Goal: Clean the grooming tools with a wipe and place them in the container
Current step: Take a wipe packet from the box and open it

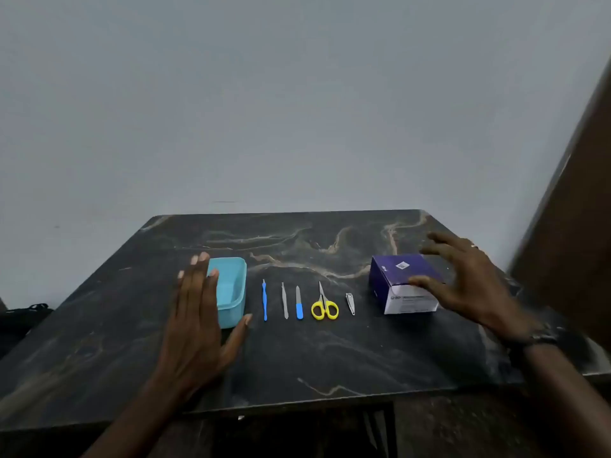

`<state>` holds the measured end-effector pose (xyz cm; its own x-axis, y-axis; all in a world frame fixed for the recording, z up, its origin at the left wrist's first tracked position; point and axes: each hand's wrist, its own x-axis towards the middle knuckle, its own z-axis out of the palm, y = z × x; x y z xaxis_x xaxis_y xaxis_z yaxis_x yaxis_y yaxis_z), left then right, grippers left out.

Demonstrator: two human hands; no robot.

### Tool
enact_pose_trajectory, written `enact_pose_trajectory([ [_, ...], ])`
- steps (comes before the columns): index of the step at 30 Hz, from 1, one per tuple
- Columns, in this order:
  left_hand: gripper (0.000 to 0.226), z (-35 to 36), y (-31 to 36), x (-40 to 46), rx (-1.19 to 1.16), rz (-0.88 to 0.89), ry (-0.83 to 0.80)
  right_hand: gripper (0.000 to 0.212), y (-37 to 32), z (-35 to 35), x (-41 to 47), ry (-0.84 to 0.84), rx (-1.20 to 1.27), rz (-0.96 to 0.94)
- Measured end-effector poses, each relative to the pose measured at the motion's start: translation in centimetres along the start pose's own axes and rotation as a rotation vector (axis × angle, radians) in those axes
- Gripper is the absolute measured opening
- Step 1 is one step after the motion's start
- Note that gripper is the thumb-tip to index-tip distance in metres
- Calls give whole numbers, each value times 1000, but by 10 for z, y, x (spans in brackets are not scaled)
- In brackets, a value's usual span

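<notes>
Head view. Dark marbled worktop [297, 352] against a plain wall. Teal container [235, 289] at left, open-topped, nothing visible inside.

Five tools lie in a row to its right, handles toward the person, none touching:
- blue-handled cuticle tool [264, 300]
- grey metal tweezers [284, 300]
- nail file with blue grip [299, 304]
- yellow-handled scissors [324, 305], blades shut
- nail clipper [350, 304]

Purple-and-white box [403, 284] at right, print too blurred to read; probably the wipes.

Left hand [198, 322] is flat and spread, fingers extended, empty, in front of the container's near-left side; contact with it cannot be told. Right hand [469, 282] is wide, fingers splayed around the box's right side, thumb at the near top edge; motion blur hides whether it grips.

Handling, judged:
- All tools look light, stiff, thin and low on a smooth top, so likely to skid; pinch from the sides at mid-shaft.
- Plastic grips on the file, cuticle tool and scissor loops offer better hold than bare steel.
- Keep fingers off the scissor tips and cuticle point.
- Box looks like light card; steady it when drawing a wipe.
</notes>
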<state>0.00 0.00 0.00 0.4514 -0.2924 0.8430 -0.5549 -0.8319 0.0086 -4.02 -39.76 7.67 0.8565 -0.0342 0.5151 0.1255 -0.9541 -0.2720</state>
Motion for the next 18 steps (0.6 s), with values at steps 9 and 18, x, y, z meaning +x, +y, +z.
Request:
enact_pose_trajectory([
  [9, 36, 5, -16, -18, -12, -197, 109, 77, 21, 28, 8, -270, -238, -48],
  [18, 52, -5, -14, -12, -2, -432, -54, 46, 26, 40, 10, -208, -314, -185],
])
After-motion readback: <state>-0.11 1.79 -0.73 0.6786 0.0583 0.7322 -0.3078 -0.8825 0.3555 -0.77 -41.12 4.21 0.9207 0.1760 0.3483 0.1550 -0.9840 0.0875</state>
